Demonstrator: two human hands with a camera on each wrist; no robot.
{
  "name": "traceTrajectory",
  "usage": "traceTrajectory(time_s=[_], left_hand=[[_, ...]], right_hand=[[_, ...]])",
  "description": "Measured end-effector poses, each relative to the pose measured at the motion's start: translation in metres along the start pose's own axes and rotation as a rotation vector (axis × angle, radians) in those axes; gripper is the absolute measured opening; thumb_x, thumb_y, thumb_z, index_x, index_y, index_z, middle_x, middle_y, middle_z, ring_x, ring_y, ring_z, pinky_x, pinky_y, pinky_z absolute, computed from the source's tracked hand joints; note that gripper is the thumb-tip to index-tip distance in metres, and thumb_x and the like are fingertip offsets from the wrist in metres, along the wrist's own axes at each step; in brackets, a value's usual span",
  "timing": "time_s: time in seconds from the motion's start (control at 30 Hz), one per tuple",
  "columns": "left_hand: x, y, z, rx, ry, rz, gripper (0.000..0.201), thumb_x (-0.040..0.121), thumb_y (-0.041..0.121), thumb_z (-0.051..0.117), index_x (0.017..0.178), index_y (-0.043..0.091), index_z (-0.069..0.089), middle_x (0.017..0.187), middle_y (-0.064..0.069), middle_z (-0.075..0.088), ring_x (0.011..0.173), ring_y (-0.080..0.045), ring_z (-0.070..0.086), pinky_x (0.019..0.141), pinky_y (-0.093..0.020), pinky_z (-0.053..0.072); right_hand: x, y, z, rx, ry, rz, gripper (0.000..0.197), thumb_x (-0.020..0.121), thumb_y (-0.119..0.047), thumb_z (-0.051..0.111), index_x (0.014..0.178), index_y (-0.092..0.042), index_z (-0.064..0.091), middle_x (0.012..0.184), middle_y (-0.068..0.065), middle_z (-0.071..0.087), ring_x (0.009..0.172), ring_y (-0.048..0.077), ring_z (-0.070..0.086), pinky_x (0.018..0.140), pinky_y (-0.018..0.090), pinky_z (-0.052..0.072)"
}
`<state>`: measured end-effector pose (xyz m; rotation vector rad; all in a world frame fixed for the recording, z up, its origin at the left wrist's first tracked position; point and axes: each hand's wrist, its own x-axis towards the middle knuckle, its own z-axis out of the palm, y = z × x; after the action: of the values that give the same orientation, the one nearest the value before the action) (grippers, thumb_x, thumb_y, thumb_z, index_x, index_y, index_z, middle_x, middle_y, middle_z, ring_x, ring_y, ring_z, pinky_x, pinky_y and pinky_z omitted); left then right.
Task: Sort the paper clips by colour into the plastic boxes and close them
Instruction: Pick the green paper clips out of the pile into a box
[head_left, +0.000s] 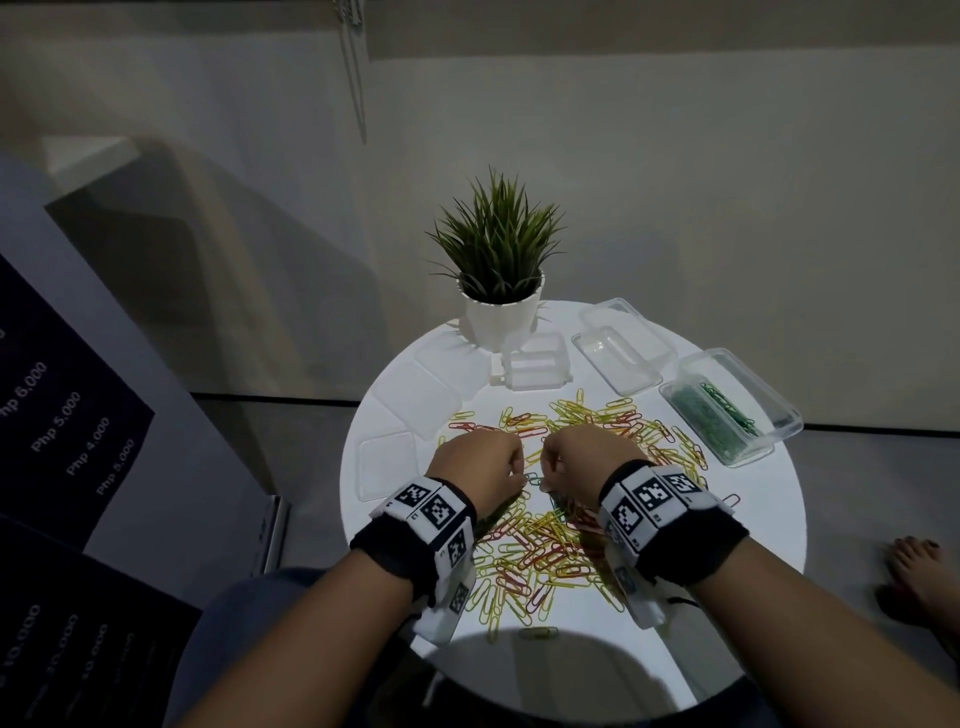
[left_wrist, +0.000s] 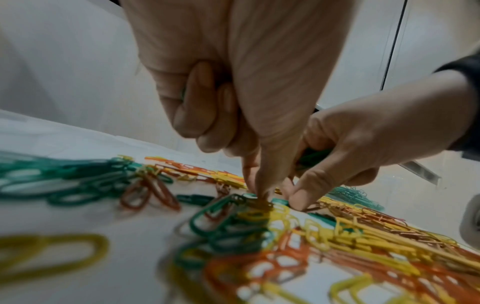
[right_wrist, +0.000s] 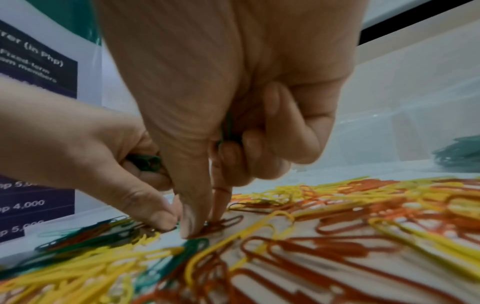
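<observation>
clips (head_left: 566, 499): yellow, red, few green, strewn mid-table (head_left: 769, 519) | box (head_left: 727, 410) at 2 o'clock: green clips; box (head_left: 618, 358) at 1: empty | left hand (head_left: 475, 462), right hand (head_left: 582, 457): each pinching green clips

Left hand (head_left: 475, 465): knuckles up, low over the worktop (head_left: 748, 525), thumb and forefinger tips pressed down together, the other fingers curled round green paper clips (right_wrist: 145, 161).
Right hand (head_left: 584, 460): just beside the left, thumb and forefinger pointing down in a pinch, the rest curled round green clips.
Forearms: both reach forward, roughly parallel.
Wrists: each wears a black band with printed markers.
</observation>
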<state>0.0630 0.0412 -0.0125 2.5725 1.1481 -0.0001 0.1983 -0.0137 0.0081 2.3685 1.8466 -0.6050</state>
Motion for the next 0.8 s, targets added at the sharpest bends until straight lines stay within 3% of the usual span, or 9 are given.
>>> traceTrajectory(time_s=[0.1, 0.17, 0.23, 0.3, 0.43, 0.53, 0.6, 0.67, 0.8], left_hand=[[0.002, 0.004, -0.001, 0.061, -0.019, -0.011, 0.007, 0.085, 0.025, 0.052, 0.083, 0.021, 0.058, 0.087, 0.001, 0.063, 0.086, -0.024, 0.059, 0.07, -0.031, 0.045], [0.005, 0.005, -0.004, 0.023, -0.095, -0.048, 0.005, 0.082, 0.026, 0.057, 0.08, 0.022, 0.058, 0.083, 0.001, 0.061, 0.084, -0.024, 0.059, 0.07, -0.03, 0.045], [0.009, 0.004, -0.005, -0.013, -0.161, -0.065, 0.007, 0.081, 0.027, 0.061, 0.079, 0.021, 0.061, 0.083, 0.0, 0.063, 0.082, -0.023, 0.059, 0.07, -0.03, 0.047], [0.009, 0.004, -0.005, 0.011, -0.189, -0.049, 0.009, 0.082, 0.026, 0.059, 0.083, 0.017, 0.059, 0.082, -0.003, 0.061, 0.079, -0.023, 0.058, 0.067, -0.029, 0.045], [0.008, 0.007, -0.003, 0.081, -0.194, -0.018, 0.021, 0.087, 0.029, 0.054, 0.099, 0.012, 0.053, 0.093, -0.006, 0.063, 0.085, -0.026, 0.058, 0.069, -0.033, 0.043], [0.008, -0.001, -0.008, -0.282, -0.166, -0.048, 0.019, 0.094, 0.032, 0.045, 0.089, 0.014, 0.045, 0.086, -0.004, 0.06, 0.079, -0.023, 0.053, 0.069, -0.036, 0.041], [0.005, -0.004, -0.015, -0.587, -0.11, -0.079, 0.025, 0.099, 0.025, 0.035, 0.076, 0.015, 0.039, 0.073, -0.001, 0.048, 0.066, -0.019, 0.044, 0.064, -0.033, 0.037], [-0.001, -0.005, -0.022, -0.984, -0.098, -0.156, 0.03, 0.095, 0.018, 0.032, 0.065, 0.018, 0.033, 0.06, 0.003, 0.034, 0.05, -0.013, 0.029, 0.048, -0.026, 0.028], [-0.012, -0.011, -0.029, -1.769, -0.19, -0.164, 0.024, 0.088, 0.018, 0.031, 0.064, 0.018, 0.033, 0.054, 0.003, 0.028, 0.038, -0.006, 0.018, 0.037, -0.016, 0.007]], right_hand=[[0.009, -0.007, 0.003, -0.061, -0.081, -0.005, 0.022, 0.087, -0.029, 0.063, 0.097, -0.01, 0.065, 0.101, 0.007, 0.067, 0.096, 0.026, 0.063, 0.081, 0.033, 0.052], [0.012, -0.003, 0.002, -0.024, -0.121, -0.002, 0.022, 0.091, -0.027, 0.058, 0.083, -0.006, 0.06, 0.089, 0.009, 0.064, 0.088, 0.026, 0.06, 0.076, 0.03, 0.049], [0.007, 0.005, -0.006, 0.112, -0.116, 0.012, 0.026, 0.096, -0.023, 0.048, 0.072, -0.013, 0.048, 0.082, 0.007, 0.057, 0.079, 0.022, 0.052, 0.07, 0.026, 0.041], [-0.002, 0.016, -0.011, 0.487, -0.103, 0.059, 0.03, 0.099, -0.021, 0.04, 0.069, -0.02, 0.043, 0.072, 0.001, 0.049, 0.061, 0.015, 0.044, 0.055, 0.025, 0.036], [-0.021, 0.031, -0.01, 1.587, -0.14, 0.147, 0.026, 0.091, -0.019, 0.035, 0.065, -0.018, 0.035, 0.055, -0.001, 0.029, 0.039, 0.01, 0.021, 0.036, 0.012, 0.017], [-0.026, 0.033, -0.007, 1.914, -0.151, 0.08, 0.031, 0.092, -0.025, 0.034, 0.064, -0.013, 0.037, 0.056, 0.004, 0.034, 0.036, 0.011, 0.025, 0.032, 0.008, 0.019], [-0.027, 0.033, -0.006, 1.869, -0.15, 0.07, 0.037, 0.097, -0.031, 0.04, 0.066, -0.012, 0.042, 0.057, 0.006, 0.039, 0.036, 0.011, 0.027, 0.03, 0.009, 0.019], [-0.027, 0.035, -0.003, 1.601, -0.142, 0.029, 0.032, 0.099, -0.028, 0.043, 0.074, -0.01, 0.05, 0.057, 0.007, 0.041, 0.035, 0.01, 0.028, 0.03, 0.012, 0.02], [-0.029, 0.034, 0.0, 1.083, -0.122, -0.079, 0.022, 0.101, -0.013, 0.042, 0.103, -0.002, 0.061, 0.063, 0.003, 0.052, 0.039, 0.005, 0.042, 0.038, 0.013, 0.034]])
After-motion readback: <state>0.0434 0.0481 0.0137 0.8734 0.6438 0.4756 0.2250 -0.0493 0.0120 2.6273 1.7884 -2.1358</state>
